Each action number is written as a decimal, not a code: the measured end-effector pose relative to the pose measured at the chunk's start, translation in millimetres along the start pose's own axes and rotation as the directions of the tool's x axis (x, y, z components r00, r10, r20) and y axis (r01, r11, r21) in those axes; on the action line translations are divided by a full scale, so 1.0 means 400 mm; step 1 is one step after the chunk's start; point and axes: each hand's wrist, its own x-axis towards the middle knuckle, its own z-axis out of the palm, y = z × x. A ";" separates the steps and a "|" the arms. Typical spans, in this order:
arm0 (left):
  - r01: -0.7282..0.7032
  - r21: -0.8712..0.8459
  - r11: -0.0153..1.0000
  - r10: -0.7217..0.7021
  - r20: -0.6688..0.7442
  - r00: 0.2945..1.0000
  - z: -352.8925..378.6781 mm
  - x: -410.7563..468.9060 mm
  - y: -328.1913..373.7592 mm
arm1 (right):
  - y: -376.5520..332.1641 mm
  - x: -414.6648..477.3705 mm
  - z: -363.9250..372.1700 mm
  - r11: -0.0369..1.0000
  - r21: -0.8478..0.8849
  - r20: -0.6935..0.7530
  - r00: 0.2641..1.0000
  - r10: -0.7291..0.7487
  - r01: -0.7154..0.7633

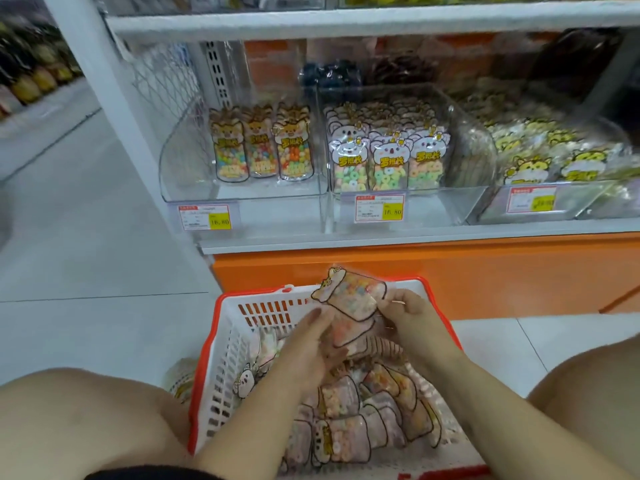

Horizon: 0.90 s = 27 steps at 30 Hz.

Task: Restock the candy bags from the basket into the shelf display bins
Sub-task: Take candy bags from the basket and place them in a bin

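A small bunch of candy bags (349, 299), clear pouches with a cartoon animal on top and pastel candy rings inside, is held up just above the far end of the shopping basket (221, 344). The right hand (412, 320) has its fingers curled in and pinches the bunch by its right edge. The left hand (311, 337) lies against the lower left side with its fingers nearly straight. The blur there keeps me from telling whether its thumb closes over the bags.

The basket is white plastic with a red rim, and it sits on the floor between the person's bare knees. More bags of the same kind (360, 417) lie heaped inside it.

Straight ahead, over an orange shelf base (485, 271), stands a row of clear display bins. The left bin (187, 161) holds only three upright bags, set at its back right, of what looks like the same kind. The middle bin (464, 168) is packed with koala-topped bags of green and orange rings. The right bin (485, 213) is piled with yellow-printed bags lying loose. Each bin carries a price tag (204, 217) on its front lip.
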 end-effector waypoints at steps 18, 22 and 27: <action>-0.492 0.457 0.741 0.530 0.050 0.846 0.072 -0.133 0.046 | -0.076 -0.123 0.026 0.821 -0.394 0.281 0.905 -0.320 0.413; -0.416 0.393 0.820 0.416 0.088 0.905 0.064 -0.133 0.035 | -0.075 -0.119 0.040 0.945 -0.199 0.330 0.925 -0.186 0.261; -0.395 0.334 0.856 0.355 0.178 0.918 0.076 -0.153 0.037 | -0.054 -0.100 0.037 0.994 -0.097 0.322 0.946 -0.024 0.059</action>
